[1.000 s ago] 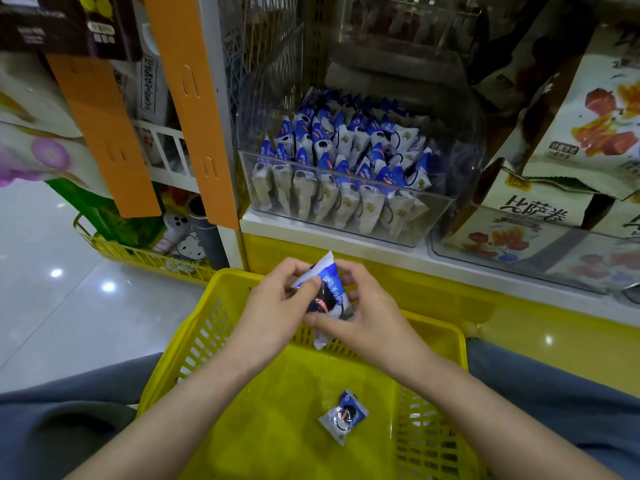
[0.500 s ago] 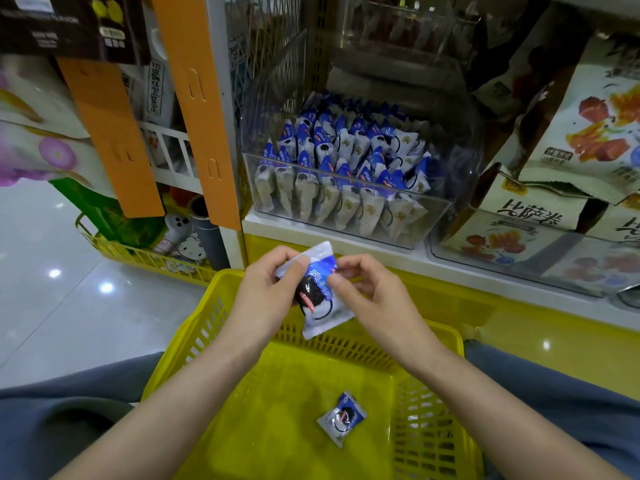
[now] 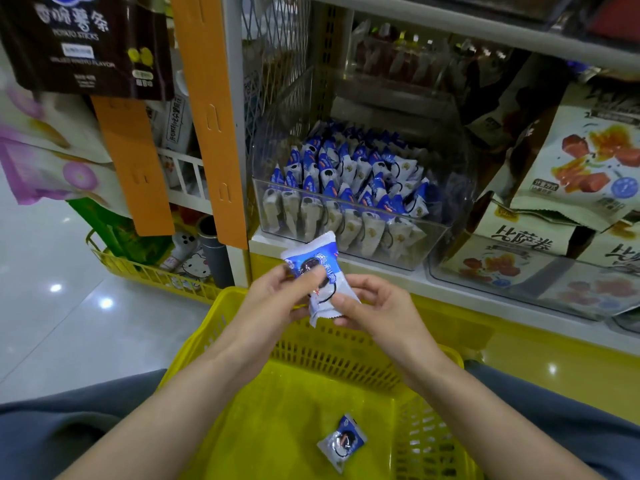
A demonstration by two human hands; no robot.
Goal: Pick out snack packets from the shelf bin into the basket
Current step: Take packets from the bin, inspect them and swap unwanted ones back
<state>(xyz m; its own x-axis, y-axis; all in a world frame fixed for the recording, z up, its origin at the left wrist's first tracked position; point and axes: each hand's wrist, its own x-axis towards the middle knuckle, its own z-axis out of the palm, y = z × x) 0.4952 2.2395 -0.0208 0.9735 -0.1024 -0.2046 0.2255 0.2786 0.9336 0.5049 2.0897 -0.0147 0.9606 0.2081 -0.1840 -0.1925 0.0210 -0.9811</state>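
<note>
Left hand (image 3: 273,301), right hand (image 3: 379,306) pinch snack packet (image 3: 320,252) above basket (image 3: 277,427).

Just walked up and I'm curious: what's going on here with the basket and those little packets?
A person is picking snacks from a store shelf. Both the left hand and the right hand pinch one blue-and-white snack packet above the yellow basket. One matching packet already lies in it. The clear shelf bin behind holds many more.
</note>
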